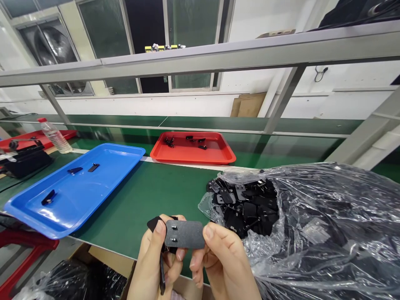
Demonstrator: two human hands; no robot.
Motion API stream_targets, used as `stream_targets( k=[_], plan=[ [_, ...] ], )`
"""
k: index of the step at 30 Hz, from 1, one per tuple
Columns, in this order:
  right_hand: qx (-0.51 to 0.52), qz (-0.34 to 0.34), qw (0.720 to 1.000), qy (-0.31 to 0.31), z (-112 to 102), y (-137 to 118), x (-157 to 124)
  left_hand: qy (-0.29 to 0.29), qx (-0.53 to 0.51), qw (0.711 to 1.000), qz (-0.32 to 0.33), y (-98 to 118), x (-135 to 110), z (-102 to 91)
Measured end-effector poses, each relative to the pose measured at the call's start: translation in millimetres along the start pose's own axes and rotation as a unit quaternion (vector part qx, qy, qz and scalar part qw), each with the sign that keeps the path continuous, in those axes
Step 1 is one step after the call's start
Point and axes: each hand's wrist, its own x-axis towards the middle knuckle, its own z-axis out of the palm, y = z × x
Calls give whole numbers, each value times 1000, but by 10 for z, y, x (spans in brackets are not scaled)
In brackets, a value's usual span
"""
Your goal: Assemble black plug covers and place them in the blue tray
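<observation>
Between my two hands is a flat dark-grey plate (190,235) with rounded corners and two small metal prongs near its left end. My left hand (153,250) is closed around that end, together with other black pieces (162,273); one long thin piece hangs down below the fingers. At the plate's right end, my right hand (223,254) pinches its edge between thumb and fingers. Just beyond my right hand, a heap of similar black parts (250,208) lies in the mouth of a clear plastic bag (328,208).
To the left, a blue tray (115,179) bears three small black parts. A red tray (193,156) with several black parts sits at the back of the green table (168,183). A water bottle (56,137) leans at far left. A grey shelf beam (200,58) spans above.
</observation>
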Motion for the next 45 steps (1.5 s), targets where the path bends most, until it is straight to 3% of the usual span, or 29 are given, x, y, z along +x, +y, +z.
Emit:
stream_targets(
  k=[15,25,34,36,39,42,45],
  plan=[
    [9,-18,1000,-13,-31,3,1,-14,12,1000,-5,18,12,13],
    [5,-29,999,24,27,-6,-21,-24,7,1000,0,-4,31,-14],
    [-49,-34,998,30,21,-22,-29,8,4,1000,11,-22,26,36],
    [-122,-65,989,57,17,-29,-33,67,19,997,39,-34,30,68],
    [-277,-117,949,90,18,-38,-43,151,87,979,107,-52,54,79],
    [-387,-130,911,69,26,-32,-46,163,170,959,157,-69,81,31],
    [-422,-127,895,73,33,-20,-31,154,221,947,173,-90,86,-26]
  ],
)
